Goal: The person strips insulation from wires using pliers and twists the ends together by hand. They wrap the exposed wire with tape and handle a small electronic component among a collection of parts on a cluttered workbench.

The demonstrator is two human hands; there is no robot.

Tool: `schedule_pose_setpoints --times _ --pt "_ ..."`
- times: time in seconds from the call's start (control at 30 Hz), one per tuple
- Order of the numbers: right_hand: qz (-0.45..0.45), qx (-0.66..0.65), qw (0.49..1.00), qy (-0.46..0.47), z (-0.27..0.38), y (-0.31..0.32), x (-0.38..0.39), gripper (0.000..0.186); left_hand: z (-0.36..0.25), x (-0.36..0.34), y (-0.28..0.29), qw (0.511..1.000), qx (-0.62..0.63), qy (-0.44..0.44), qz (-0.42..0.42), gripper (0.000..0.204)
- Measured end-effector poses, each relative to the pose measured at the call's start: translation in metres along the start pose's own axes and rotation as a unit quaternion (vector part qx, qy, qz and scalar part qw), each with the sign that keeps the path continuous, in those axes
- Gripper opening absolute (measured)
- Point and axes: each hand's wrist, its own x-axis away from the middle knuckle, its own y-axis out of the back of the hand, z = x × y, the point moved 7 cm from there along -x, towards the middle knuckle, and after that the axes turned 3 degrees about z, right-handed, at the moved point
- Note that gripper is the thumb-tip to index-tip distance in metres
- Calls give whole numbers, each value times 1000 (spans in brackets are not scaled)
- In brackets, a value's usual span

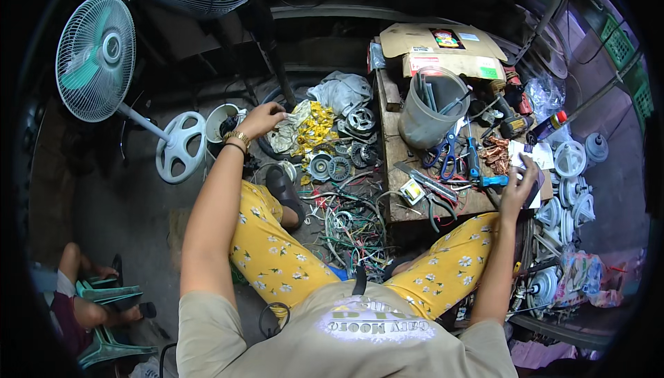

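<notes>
And straight away we spot lettering, big and clear, across the front of the grey-beige shirt (346, 347): bold words on a pale violet patch (379, 331), upside down from where we look! Over to the cardboard box (408, 40) we go, and it's carrying plenty: a black label (447, 38) with a colourful picture, a pale bluish label (469, 37) just beside it, then, lower down, a red-and-white label (423, 64) and a bright green sticker (488, 72), their print too small for us to read. We see a small yellow-and-white box (412, 192) too, its markings beyond us.
</notes>
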Motion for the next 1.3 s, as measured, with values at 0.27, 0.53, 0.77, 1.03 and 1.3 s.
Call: schedule_pose_setpoints --times 0.27,0.53,0.77,1.03,1.3 --pt "9 75 992 102 55 -47 87 31 42 -30 -15 998 -30 55 -16 48" --pt "236 75 933 259 98 -137 146 50 103 -73 -109 983 -157 80 -44 54" --pt "282 81 915 275 75 -167 153 65 43 -101 -236 982 -186 4 23 45" --pt "256 94 924 268 67 -171 154 58 35 -172 -318 976 -214 -3 42 40" --pt "264 87 921 272 71 -170 151 54 71 -222 -362 966 -178 105 157 35"
